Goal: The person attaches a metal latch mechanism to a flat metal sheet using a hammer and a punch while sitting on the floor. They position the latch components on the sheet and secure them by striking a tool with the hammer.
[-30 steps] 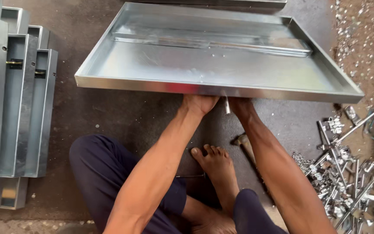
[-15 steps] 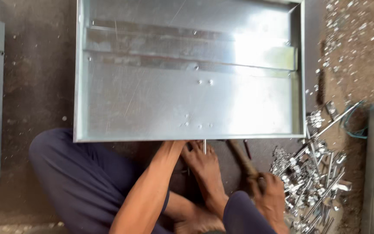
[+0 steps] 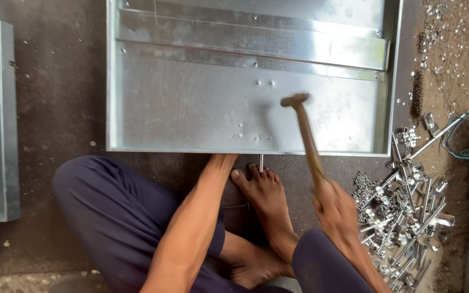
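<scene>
- Gripping the wooden handle low down, the right hand (image 3: 336,209) is closed around a hammer (image 3: 304,138) whose head hangs over the galvanised sheet-metal tray (image 3: 191,116).
- Handle's long axis runs from the fist up and slightly left, towards the tray's near edge.
- Left hand (image 3: 225,159) reaches under that near edge; its fingers are hidden, so I cannot tell their grip.
- A thin upright steel pin (image 3: 261,163) stands just beside it, by the bare foot (image 3: 264,195).
- Loose bolts (image 3: 408,217) lie heaped at the floor's right side.
</scene>
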